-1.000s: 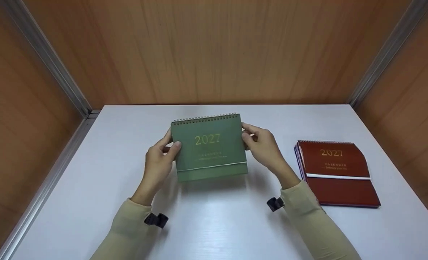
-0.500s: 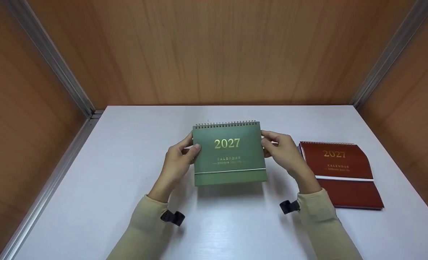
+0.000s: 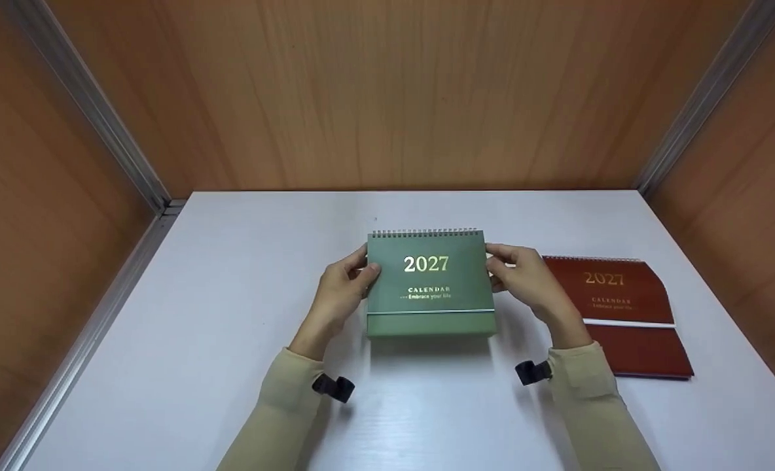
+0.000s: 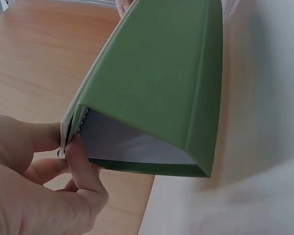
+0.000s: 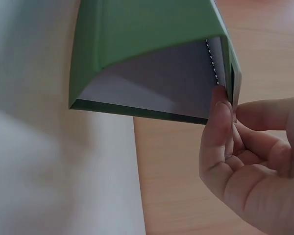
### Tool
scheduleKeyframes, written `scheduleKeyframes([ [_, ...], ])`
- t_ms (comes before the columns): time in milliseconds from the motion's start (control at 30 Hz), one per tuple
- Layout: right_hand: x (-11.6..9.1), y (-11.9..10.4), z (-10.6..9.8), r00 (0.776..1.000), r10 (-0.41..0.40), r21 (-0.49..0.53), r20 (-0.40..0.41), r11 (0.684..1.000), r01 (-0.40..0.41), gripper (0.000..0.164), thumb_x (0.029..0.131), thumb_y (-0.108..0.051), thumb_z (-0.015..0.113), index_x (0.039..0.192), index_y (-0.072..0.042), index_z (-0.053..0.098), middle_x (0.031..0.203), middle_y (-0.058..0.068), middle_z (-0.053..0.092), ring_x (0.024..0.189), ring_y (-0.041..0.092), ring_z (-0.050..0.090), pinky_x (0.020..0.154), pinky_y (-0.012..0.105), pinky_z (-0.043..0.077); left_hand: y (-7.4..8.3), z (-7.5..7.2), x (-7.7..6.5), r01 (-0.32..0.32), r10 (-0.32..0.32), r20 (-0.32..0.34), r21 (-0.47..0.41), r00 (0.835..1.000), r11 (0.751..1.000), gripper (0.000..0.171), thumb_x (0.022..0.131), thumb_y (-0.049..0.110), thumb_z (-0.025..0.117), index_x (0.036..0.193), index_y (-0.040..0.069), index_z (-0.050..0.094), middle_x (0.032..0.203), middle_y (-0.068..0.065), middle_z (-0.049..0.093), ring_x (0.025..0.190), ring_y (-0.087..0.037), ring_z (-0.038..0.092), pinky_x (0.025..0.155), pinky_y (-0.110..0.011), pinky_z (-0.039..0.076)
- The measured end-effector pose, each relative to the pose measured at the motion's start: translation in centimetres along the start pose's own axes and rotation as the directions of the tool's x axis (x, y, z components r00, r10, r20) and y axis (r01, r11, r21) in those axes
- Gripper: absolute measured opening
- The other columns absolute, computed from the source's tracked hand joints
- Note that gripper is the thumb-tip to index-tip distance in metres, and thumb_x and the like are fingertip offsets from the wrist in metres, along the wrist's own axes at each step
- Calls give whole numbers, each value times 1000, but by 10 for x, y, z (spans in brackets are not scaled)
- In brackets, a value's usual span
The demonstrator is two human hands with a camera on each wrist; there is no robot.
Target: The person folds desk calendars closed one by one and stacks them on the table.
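A green spiral-bound desk calendar (image 3: 427,281) with gold "2027" lettering faces me at mid-table in the head view. Its left side edge is pinched by my left hand (image 3: 342,291), thumb on the front cover. My right hand (image 3: 528,281) pinches the opposite edge. In the left wrist view the calendar's stand (image 4: 152,68) is folded out into a hollow triangular shape, with fingers (image 4: 85,164) reaching inside the edge. The right wrist view shows the same hollow stand (image 5: 157,24) and fingertips gripping the front panel. A shadow falls on the table below the calendar's front edge.
To the right, a red 2027 desk calendar (image 3: 649,350) with a white band lies on the white table (image 3: 165,366), partly behind my right wrist. Wooden panels (image 3: 387,91) with metal corner posts enclose the back and sides.
Both hands have carried the green calendar to the right and somewhat toward me. It has gone from tilted to nearly level, while the red calendar stays put.
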State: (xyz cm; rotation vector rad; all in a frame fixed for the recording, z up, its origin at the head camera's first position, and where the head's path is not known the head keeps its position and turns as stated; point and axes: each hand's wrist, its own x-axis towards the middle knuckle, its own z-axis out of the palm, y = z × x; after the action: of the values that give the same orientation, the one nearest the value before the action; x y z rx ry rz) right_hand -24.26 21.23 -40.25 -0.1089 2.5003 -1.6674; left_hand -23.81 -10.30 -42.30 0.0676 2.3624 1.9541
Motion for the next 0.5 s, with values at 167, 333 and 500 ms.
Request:
scheduleKeyframes([
  [167,0,4,0,1000,20,-45,10,999,-20,47,108,-9,54,152,4,53,123,22,69,83,21,71,80,32,64,-4,4,2,14,-14,12,6,1000,1000,59,108,17,64,162,9,44,139,-13,65,108,-21,65,88,-29,61],
  [333,0,8,0,999,38,-70,20,997,-37,47,108,-9,52,152,5,53,120,22,68,84,20,70,79,30,64,-7,6,3,17,-17,21,2,1000,1000,58,108,17,63,162,8,44,137,-14,65,110,-21,65,90,-31,61],
  [500,1,14,-1,998,49,-56,27,997,-47,47,108,-8,51,153,5,52,118,21,68,84,18,69,78,27,63,-12,7,4,39,-39,41,19,998,999,59,109,21,62,163,8,42,141,-13,63,117,-23,64,97,-34,59],
])
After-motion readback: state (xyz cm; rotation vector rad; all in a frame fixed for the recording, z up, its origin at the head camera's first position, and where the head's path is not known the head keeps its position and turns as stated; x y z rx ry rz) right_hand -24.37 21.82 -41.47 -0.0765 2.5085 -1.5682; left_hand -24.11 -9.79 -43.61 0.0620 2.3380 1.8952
